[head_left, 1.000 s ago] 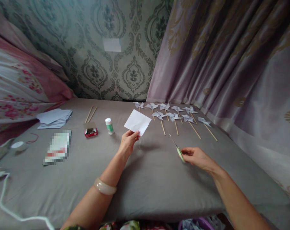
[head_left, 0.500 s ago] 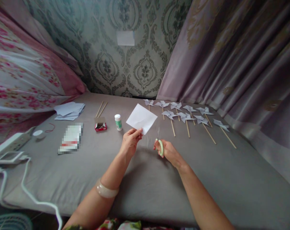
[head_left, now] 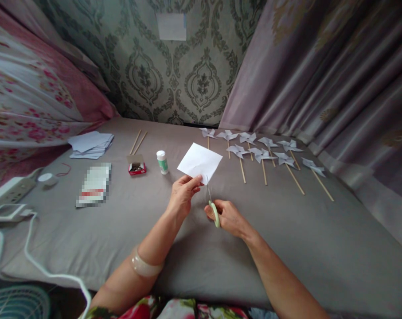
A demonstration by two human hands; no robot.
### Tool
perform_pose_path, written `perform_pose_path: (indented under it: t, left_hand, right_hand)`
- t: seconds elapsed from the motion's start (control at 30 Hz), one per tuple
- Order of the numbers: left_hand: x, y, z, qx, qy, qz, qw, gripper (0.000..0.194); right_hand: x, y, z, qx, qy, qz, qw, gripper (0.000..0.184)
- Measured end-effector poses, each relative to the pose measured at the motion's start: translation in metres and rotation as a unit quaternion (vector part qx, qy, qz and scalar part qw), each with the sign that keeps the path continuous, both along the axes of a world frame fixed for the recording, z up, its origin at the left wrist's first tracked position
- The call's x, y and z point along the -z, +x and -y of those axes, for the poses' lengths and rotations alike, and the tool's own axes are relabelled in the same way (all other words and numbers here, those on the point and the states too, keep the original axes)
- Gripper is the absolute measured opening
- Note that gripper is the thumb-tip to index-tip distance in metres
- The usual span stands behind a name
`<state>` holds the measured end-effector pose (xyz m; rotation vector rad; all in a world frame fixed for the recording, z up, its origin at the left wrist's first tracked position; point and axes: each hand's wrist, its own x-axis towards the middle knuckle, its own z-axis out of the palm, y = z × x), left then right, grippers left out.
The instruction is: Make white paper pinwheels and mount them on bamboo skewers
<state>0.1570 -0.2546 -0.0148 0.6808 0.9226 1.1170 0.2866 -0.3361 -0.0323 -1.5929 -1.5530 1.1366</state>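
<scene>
My left hand (head_left: 184, 192) pinches a white square of paper (head_left: 200, 160) by its near edge, thumb on top, and holds it up above the grey cloth. My right hand (head_left: 225, 215) has its fingers in the pale green handles of a pair of scissors (head_left: 215, 214). The blades point away from me and reach the paper's near corner, close to my left fingertips. How far the blades have gone into the paper I cannot tell. A white glue bottle (head_left: 162, 162) with a green label stands just beyond my left hand.
Several paper pinwheels on sticks (head_left: 261, 155) lie at the back right. To the left are two wooden sticks (head_left: 139, 142), a small red box (head_left: 136, 167) of metal bits, a paper stack (head_left: 91, 145), a blurred packet (head_left: 94, 185) and a power strip (head_left: 13, 191) with white cables.
My right hand has brought the scissors left to the paper's near corner, and the blades now meet it. The paper has shifted slightly right. The camera view has tilted down.
</scene>
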Motion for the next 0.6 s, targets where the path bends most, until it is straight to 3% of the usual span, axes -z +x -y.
perform_pose_path:
  t: [0.6]
  left_hand:
    - [0.0013,0.0009,0.0052,0.005,0.029,-0.035,0.999,0.026]
  right_hand:
    - [0.0011,0.0022,0.0013,0.002,-0.018,-0.04,0.999,0.041]
